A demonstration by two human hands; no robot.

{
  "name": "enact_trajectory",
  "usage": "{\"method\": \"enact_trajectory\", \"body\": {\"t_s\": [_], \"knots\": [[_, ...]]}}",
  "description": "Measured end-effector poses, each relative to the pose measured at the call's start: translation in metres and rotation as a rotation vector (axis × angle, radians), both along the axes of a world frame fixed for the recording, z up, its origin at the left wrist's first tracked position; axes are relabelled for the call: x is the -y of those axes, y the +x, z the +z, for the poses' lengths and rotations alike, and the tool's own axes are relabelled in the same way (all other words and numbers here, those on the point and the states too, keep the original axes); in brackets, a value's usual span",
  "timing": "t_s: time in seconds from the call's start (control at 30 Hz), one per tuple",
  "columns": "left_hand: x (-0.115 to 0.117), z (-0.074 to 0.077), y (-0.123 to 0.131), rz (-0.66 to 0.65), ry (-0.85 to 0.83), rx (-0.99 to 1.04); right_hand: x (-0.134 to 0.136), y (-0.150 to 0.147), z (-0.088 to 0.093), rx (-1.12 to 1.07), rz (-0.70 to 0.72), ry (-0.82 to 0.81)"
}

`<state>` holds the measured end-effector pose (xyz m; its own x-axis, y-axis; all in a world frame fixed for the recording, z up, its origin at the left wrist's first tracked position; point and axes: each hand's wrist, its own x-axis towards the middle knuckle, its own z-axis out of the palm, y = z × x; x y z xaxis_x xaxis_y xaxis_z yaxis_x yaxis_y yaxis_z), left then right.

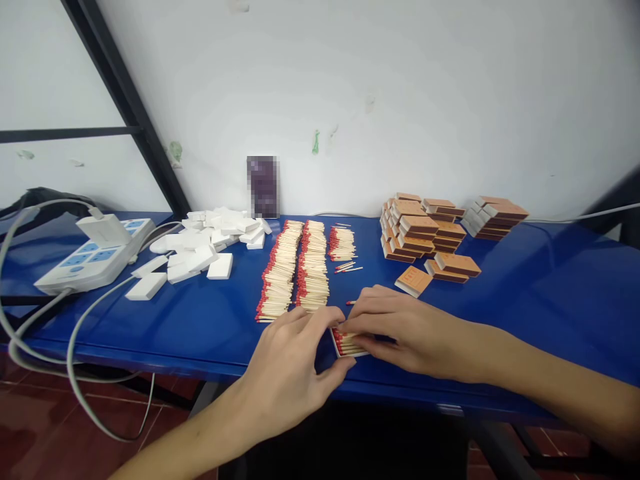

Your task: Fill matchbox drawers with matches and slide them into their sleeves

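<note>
A small white matchbox tray (pixel 364 354) filled with red-tipped matches (pixel 345 343) lies at the table's front edge. My left hand (pixel 293 360) grips the tray's left end between thumb and fingers. From the right, my right hand (pixel 407 330) reaches over the tray, its fingers closed on the matches inside; its fingers partly hide the tray. Just beyond my hands, two long rows of matches, the left row (pixel 280 270) and the right row (pixel 314 267), run away from me. A shorter pile of matches (pixel 342 244) lies right of them, with a few loose ones near it.
White tray pieces (pixel 215 233) are heaped at the back left. Brown matchboxes (pixel 420 227) are stacked at the back right, beside another stack (pixel 495 217). A flat matchbox sleeve (pixel 413 281) lies before them. A power strip (pixel 95 257) with white cables sits far left on the blue table (pixel 545 300).
</note>
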<state>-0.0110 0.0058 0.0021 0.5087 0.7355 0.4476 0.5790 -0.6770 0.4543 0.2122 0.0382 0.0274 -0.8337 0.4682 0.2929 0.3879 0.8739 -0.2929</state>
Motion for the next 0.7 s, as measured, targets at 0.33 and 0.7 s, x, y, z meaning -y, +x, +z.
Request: {"method": "enact_trajectory", "body": {"t_s": [0.33,0.7], "knots": [[-0.0003,0.0015,-0.0003,-0.036,0.028,-0.014,-0.0014,0.003,0.0032,-0.079,-0.014,-0.137],[-0.0013,0.0011,-0.0002,-0.07,0.034,-0.056,-0.0039,0.0068,0.0054,-0.139,-0.03,-0.079]]}}
